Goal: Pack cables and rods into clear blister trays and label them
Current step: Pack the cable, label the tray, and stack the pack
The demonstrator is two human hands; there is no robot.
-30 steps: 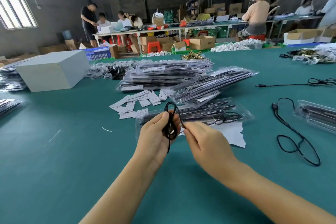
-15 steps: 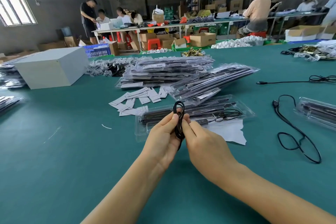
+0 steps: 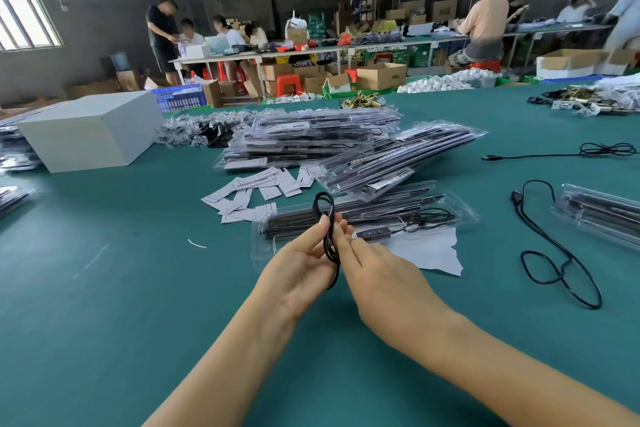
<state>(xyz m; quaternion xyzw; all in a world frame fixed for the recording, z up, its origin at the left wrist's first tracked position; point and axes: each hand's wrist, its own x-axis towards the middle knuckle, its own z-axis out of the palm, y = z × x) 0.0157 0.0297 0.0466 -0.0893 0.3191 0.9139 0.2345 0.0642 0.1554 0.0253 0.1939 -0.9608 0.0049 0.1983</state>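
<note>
A coiled black cable [image 3: 329, 236] stands upright between my two hands, its loop rising above the fingertips. My left hand [image 3: 301, 267] pinches it from the left and my right hand [image 3: 377, 274] pinches it from the right. Just beyond them lies an open clear blister tray [image 3: 450, 211] holding black rods, a small control box and another coiled cable. White paper labels [image 3: 252, 191] are scattered left of the tray.
Stacks of packed blister trays [image 3: 311, 139] lie further back. A loose black cable [image 3: 554, 246] and another filled tray [image 3: 602, 211] lie to the right. A white box [image 3: 93, 135] stands at the left. White paper [image 3: 429, 250] lies under the tray. People work at far tables.
My right hand has closed in on the cable bundle beside the left. Both hands with the cable have shifted a little toward the open tray.
</note>
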